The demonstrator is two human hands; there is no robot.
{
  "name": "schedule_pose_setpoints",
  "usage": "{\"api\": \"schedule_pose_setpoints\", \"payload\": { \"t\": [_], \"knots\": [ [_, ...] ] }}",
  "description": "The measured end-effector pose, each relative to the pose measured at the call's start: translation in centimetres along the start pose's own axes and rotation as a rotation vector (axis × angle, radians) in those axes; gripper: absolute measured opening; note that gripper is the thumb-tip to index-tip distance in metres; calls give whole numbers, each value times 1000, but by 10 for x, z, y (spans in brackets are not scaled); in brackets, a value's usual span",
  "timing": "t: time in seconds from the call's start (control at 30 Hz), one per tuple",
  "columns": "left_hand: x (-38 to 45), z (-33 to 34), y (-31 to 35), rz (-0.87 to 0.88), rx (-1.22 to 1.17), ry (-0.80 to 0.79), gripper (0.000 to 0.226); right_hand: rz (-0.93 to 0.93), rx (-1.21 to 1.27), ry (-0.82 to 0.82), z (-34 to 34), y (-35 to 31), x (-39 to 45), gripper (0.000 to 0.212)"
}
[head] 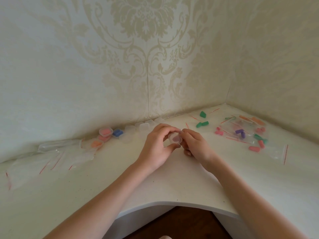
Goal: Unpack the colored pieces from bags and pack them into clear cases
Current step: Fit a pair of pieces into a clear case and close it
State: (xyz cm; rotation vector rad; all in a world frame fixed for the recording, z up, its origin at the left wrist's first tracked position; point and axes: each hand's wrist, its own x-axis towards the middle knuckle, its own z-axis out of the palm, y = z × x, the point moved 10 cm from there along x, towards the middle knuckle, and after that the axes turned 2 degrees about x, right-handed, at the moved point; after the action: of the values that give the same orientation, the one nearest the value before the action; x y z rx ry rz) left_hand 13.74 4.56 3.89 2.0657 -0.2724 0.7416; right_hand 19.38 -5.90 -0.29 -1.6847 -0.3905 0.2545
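One clear case (174, 139) with purple piece inside, held over table (172, 183) centre between my hands. Left hand (158, 145) curls round it, right hand (193, 144) pinches rim. I judge case light, stiff, slippery; hold by edges. Loose pieces (239, 132) soft, squashy. No readable writing.

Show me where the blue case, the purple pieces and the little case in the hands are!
blue case (117, 132), head view, its middle.
purple pieces (240, 132), head view, centre of the cluster.
held case (175, 139), head view, its clear lid.
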Motion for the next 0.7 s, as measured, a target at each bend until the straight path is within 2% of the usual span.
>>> {"api": "schedule_pose_setpoints", "payload": {
  "t": [0.1, 0.17, 0.37, 0.43, 0.53, 0.63, 0.7],
  "knots": [
    [-2, 5, 2, -3, 2, -4, 39, 16, 18, 33, -4, 2, 1, 33],
    [-2, 2, 0, -48, -92, 38, 35, 36, 63, 74, -8, 5, 2, 35],
    [-3, -5, -23, -320, -327, 98, 36, -27, 92, 209, -25, 3, 5, 39],
    [-6, 0, -35, -427, -359, 56, 42, -45, 83, 209, -26, 2, 5, 39],
    [-13, 17, -43, -537, -345, -109, 53, -96, 45, 135, -18, -4, 4, 35],
    [-20, 34, -36, -566, -444, -250, 36, -157, -99, 115, -12, -8, 3, 34],
    [-23, 36, -37, -638, -472, -255, 27, -170, -132, 148, -15, -7, 4, 33]
  ]
}}
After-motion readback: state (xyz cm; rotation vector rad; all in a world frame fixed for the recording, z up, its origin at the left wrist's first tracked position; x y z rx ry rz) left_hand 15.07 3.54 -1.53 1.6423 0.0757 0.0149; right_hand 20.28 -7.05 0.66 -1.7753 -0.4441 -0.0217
